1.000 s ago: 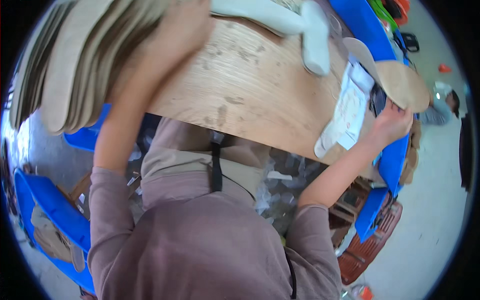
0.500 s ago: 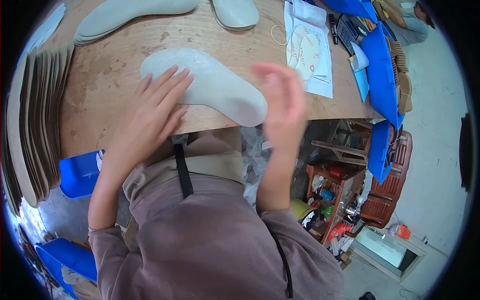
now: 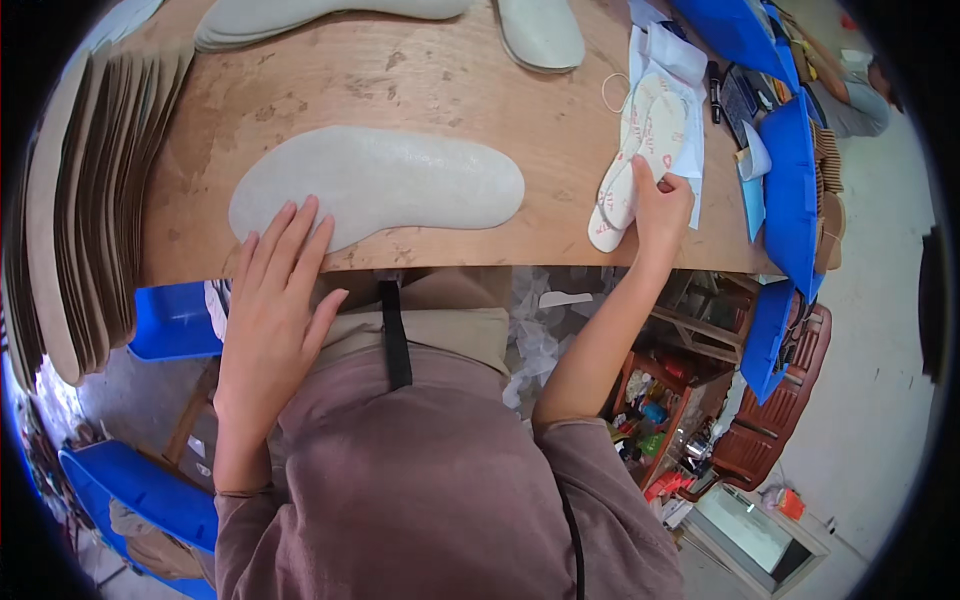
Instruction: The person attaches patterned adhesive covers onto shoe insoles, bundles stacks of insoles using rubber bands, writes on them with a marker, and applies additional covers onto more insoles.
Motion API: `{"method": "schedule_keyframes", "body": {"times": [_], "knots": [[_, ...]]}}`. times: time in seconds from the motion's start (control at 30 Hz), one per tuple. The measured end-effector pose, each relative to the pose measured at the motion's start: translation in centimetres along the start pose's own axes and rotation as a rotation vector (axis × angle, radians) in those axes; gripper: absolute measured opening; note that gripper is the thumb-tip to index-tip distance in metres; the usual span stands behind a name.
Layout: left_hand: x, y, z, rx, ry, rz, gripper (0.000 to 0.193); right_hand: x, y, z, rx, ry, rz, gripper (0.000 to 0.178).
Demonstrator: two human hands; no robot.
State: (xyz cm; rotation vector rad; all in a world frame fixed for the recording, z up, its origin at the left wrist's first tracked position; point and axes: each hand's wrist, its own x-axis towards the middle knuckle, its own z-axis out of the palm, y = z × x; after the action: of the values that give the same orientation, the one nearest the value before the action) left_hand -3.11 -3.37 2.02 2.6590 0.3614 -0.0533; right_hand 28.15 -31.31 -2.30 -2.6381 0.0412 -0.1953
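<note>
On the wooden table (image 3: 390, 95) in front of me lies a large pale grey insole (image 3: 400, 175), its long side roughly along the front edge. My left hand (image 3: 275, 300) rests flat with fingers spread, its fingertips on the insole's lower left edge. At the right, my right hand (image 3: 664, 212) pinches the edge of a white insole with red print (image 3: 663, 125) between thumb and fingers. A second white printed insole (image 3: 604, 228) lies partly under it, over white paper sheets (image 3: 690, 155).
Brown-edged insoles stand in a long stack (image 3: 85, 200) at the left. More grey pieces (image 3: 540, 35) lie at the back. A black marker (image 3: 714, 90) and blue bins (image 3: 785, 190) line the right side. Another person (image 3: 850, 105) is at the far right.
My right hand has moved right, from beside the grey insole to the white printed insoles, and grips one. The grey insole has turned to lie more level; my left hand has slid toward its left end.
</note>
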Motion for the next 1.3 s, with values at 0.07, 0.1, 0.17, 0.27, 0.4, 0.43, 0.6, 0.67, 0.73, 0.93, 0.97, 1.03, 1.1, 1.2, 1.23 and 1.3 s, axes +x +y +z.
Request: {"method": "schedule_keyframes", "body": {"times": [0.07, 0.1, 0.17, 0.27, 0.4, 0.43, 0.6, 0.67, 0.73, 0.93, 0.97, 1.03, 1.1, 1.2, 1.23, 1.3], "knots": [[-0.2, -0.1, -0.1, 0.004, 0.0, 0.005, 0.061, 0.9, 1.5, 0.6, 0.126, -0.033, -0.002, 0.062], [0.1, -0.4, -0.4, 0.016, 0.01, 0.027, 0.062, 0.7, 1.7, 1.4, 0.135, -0.044, -0.001, 0.062], [0.5, -0.3, -0.2, 0.013, -0.007, 0.034, 0.062, 0.2, 2.2, 2.9, 0.478, 0.213, -0.137, 0.061], [0.5, -0.9, -0.1, 0.002, -0.041, 0.056, 0.061, -0.9, 1.1, 2.3, 0.549, 0.196, -0.063, 0.057], [0.8, -0.9, 0.0, -0.042, -0.027, 0.127, 0.06, -1.5, 1.8, 1.4, 0.26, 0.352, -0.219, 0.059], [0.6, -1.1, -0.2, -0.041, -0.026, 0.113, 0.06, -1.7, 1.3, 1.3, 0.291, 0.386, -0.28, 0.059], [0.4, -1.8, -0.8, -0.06, 0.045, 0.089, 0.052, -4.0, -2.2, 0.0, 0.594, 0.49, -0.531, 0.051], [0.6, -1.3, -0.5, -0.16, 0.169, 0.06, 0.053, -4.9, -2.7, -3.9, 0.361, 0.76, -0.453, 0.035], [0.4, -0.6, -1.0, -0.236, 0.28, 0.035, 0.054, -7.1, -6.0, -7.0, 0.883, 0.312, -0.407, 0.036], [0.7, 2.0, -1.4, -1.508, -0.099, -0.132, 0.047, -7.8, -9.8, -6.6, 0.355, -1.286, -0.665, 0.047], [0.5, 2.0, -1.2, -1.505, -0.074, -0.154, 0.047, -8.7, -10.4, -4.9, 0.43, -1.305, -0.62, 0.052], [0.7, 1.2, -1.2, -1.321, -0.058, -0.452, 0.043, -9.2, -9.8, -4.3, 0.436, -1.155, -0.611, 0.053], [0.7, 0.1, -0.5, -1.452, 0.171, -0.552, 0.036, -9.5, -9.4, -4.3, 0.447, -1.012, -0.601, 0.054], [1.2, -1.8, -0.2, -1.583, 0.319, -0.498, 0.036, -9.8, -8.6, -4.2, 0.435, -0.599, -0.832, 0.057], [1.3, -2.1, -0.1, -1.586, 0.313, -0.493, 0.036, -10.0, -8.1, -3.7, 0.435, -0.596, -0.822, 0.057], [1.6, -2.0, 0.1, -1.582, 0.298, -0.487, 0.036, -10.2, -7.5, -2.5, 0.457, -0.509, -0.736, 0.059]]}}
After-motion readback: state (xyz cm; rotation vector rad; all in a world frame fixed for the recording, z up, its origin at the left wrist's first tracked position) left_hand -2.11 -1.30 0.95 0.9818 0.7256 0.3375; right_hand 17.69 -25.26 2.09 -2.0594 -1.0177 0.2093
